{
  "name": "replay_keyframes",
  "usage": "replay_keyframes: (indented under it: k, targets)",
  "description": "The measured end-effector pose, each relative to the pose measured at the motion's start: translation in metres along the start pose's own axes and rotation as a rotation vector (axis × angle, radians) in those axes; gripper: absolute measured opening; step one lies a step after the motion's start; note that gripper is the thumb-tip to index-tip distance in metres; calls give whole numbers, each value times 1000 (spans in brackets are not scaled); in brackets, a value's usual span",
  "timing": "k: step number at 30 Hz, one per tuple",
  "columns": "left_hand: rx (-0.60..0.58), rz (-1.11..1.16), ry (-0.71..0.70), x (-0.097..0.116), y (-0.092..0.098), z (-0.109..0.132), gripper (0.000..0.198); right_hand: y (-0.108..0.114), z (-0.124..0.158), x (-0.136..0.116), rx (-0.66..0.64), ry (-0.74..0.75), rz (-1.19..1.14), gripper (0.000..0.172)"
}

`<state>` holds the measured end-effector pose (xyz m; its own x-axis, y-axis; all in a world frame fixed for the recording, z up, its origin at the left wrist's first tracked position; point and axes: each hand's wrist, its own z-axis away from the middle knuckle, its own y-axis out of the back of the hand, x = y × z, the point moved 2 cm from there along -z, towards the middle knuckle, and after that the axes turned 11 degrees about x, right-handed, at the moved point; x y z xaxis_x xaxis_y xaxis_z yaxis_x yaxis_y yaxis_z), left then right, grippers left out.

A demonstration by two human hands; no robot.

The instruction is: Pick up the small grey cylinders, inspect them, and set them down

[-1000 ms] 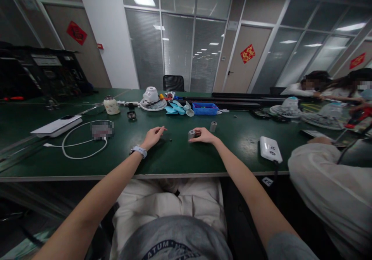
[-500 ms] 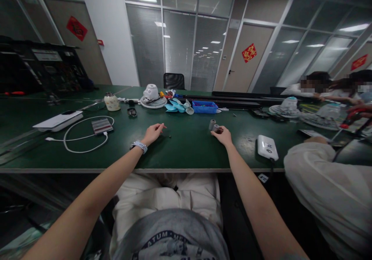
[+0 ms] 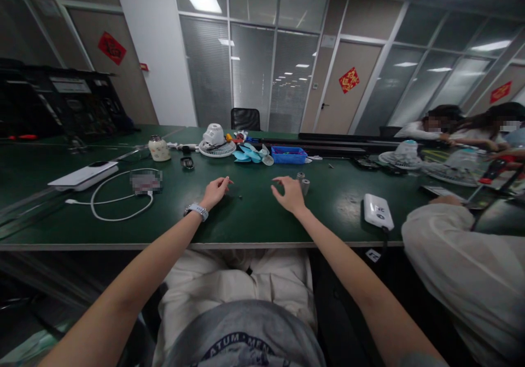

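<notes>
Two small grey cylinders (image 3: 304, 183) stand upright and unheld on the green table (image 3: 262, 222), just beside the right hand (image 3: 289, 193), which hovers open and empty, while the left hand (image 3: 215, 191) pinches a tiny thin part (image 3: 228, 180), too small to identify.

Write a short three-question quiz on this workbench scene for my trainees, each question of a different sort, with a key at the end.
1. True or false: the right hand is closed around one of the two grey cylinders.
2. Multiple choice: what lies just left of the blue tray? A: light blue fan blades. B: a red screwdriver. C: a laptop.
3. Short answer: which hand's wrist wears the watch?

Key
1. False: the hand is open, fingers spread, beside the cylinders.
2. A.
3. The left hand.
</notes>
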<state>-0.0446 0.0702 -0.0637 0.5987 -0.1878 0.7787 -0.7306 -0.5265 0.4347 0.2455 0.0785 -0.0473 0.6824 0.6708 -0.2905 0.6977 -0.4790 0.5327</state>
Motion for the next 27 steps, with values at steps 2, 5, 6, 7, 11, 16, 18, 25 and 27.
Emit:
replay_keyframes:
  k: [2,5,6,7,11,16,18,25,27]
  targets:
    - [12,4,2,-1,0,0,57,-32,-3,-26,-225,85,-102,40]
    - [27,10,3,-1,1,-1,57,-75,-10,-46,-371,43,-123,43]
    - [31,13,3,-1,1,-1,57,-85,-12,-49,-393,20,-123,40]
    - [33,16,2,0,1,0,58,-92,-14,-50,-408,4,-126,36]
    - [22,12,7,2,2,0,57,-89,-19,-44,-385,-29,-166,25]
    - [8,5,12,-1,1,-2,56,-24,-36,-8,-90,-57,-114,27]
    - [18,12,10,-2,0,-2,56,10,-42,18,121,-131,1,32]
    - [12,16,25,-3,-1,-1,54,63,-31,94,96,-505,267,33]
    - [11,12,26,-4,0,-2,53,61,-27,98,25,-554,248,30]
